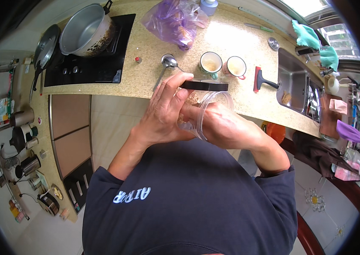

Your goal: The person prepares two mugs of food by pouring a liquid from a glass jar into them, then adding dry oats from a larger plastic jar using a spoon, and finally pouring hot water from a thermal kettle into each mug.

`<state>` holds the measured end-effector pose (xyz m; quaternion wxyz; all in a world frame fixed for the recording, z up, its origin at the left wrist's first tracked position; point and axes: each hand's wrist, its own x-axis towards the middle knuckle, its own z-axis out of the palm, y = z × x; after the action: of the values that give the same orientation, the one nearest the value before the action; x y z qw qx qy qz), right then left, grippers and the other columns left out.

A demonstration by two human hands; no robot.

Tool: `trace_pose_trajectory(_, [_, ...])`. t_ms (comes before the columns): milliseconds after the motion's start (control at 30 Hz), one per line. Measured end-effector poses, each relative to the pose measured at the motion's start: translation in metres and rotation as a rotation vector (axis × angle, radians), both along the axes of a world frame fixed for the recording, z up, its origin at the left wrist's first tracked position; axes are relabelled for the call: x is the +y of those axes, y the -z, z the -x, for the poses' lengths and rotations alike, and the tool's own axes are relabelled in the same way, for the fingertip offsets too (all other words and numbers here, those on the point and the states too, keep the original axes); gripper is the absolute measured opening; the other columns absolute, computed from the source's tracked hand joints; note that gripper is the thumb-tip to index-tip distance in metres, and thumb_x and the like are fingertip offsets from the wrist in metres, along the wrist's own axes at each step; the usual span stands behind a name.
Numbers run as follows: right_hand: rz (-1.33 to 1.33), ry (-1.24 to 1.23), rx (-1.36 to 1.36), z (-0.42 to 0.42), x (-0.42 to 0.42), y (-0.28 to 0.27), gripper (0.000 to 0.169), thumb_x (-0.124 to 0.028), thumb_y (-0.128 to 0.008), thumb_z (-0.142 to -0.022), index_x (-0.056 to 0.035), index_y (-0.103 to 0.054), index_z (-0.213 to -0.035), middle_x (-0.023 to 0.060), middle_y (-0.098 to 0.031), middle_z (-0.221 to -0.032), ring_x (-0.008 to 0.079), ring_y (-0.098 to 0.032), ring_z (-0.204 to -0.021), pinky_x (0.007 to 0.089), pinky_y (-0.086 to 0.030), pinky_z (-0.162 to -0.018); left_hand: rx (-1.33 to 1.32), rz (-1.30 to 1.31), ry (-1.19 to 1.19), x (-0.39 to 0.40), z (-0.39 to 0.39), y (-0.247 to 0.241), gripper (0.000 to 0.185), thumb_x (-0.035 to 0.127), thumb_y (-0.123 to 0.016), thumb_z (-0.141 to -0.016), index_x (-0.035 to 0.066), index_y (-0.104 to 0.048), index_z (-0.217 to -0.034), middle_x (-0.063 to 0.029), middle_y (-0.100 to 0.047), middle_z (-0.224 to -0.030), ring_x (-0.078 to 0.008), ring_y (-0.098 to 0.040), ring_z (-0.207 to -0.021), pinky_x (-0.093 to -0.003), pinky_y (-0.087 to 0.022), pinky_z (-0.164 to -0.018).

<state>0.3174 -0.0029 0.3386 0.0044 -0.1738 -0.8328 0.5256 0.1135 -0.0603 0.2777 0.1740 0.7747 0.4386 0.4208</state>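
My left hand [167,111] grips a clear jar [203,118] with brown, crumbly contents. The jar lies tilted, its mouth facing right. A black lid [204,86] sits between the fingertips of the same hand, just above the jar. My right hand [223,122] reaches through the jar's mouth; its fingers are partly seen through the clear wall, and whether they hold anything cannot be told. Beyond the hands, two enamel-style mugs [210,65] [235,67] with pale contents stand on the counter. Left of them, a metal spoon [169,62] rests over a small round container.
A large pot [86,32] stands on the black hob [87,68]. A purple plastic bag [175,24] lies at the counter's back. To the right are a red-and-black squeegee [262,81], a knife [259,27] and a steel sink [290,76]. A small red-capped bottle [138,60] is near the hob.
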Motion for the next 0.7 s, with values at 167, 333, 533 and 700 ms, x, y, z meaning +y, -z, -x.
trace_pose_trajectory(167, [-0.032,-0.040,0.001,0.005,0.007,0.021,0.035,-0.011,-0.048,-0.099,0.0039,-0.059,-0.129,0.0166,-0.067,-0.108,0.0258,-0.065,-0.097,0.0365,-0.048,-0.089,0.014,0.052,0.002,-0.001,0.002,0.004,0.086,0.027,-0.096,-0.055,-0.004,-0.054,-0.124,-0.0207,-0.049,-0.143,-0.0411,-0.055,-0.128,-0.0504,-0.048,-0.104])
trace_pose_trajectory(333, [-0.084,-0.081,0.168,0.009,0.009,0.051,0.026,-0.007,-0.060,-0.094,0.0029,-0.062,-0.117,0.0144,-0.067,-0.100,0.0280,-0.066,-0.092,0.0358,-0.049,-0.080,0.021,0.071,-0.004,-0.003,0.003,0.007,0.086,0.029,-0.096,-0.057,-0.004,-0.055,-0.125,-0.0213,-0.050,-0.142,-0.0406,-0.056,-0.127,-0.0493,-0.049,-0.104])
trace_pose_trajectory(533, [-0.209,0.043,0.164,0.020,0.009,0.037,0.013,0.002,-0.069,-0.085,0.0005,-0.068,-0.098,0.0132,-0.065,-0.081,0.0279,-0.066,-0.076,0.0385,-0.051,-0.069,0.029,0.092,-0.037,-0.007,0.007,0.015,0.091,0.030,-0.097,-0.057,-0.003,-0.053,-0.130,-0.0210,-0.049,-0.142,-0.0407,-0.055,-0.128,-0.0496,-0.048,-0.105])
trace_pose_trajectory(700, [-0.187,0.349,0.210,0.025,0.002,0.026,0.009,0.001,-0.068,-0.087,0.0021,-0.067,-0.078,0.0169,-0.062,-0.068,0.0309,-0.065,-0.066,0.0418,-0.052,-0.063,0.037,0.112,-0.066,-0.007,0.010,0.022,0.101,0.032,-0.099,-0.052,-0.001,-0.052,-0.134,-0.0205,-0.048,-0.144,-0.0411,-0.054,-0.130,-0.0497,-0.048,-0.107])
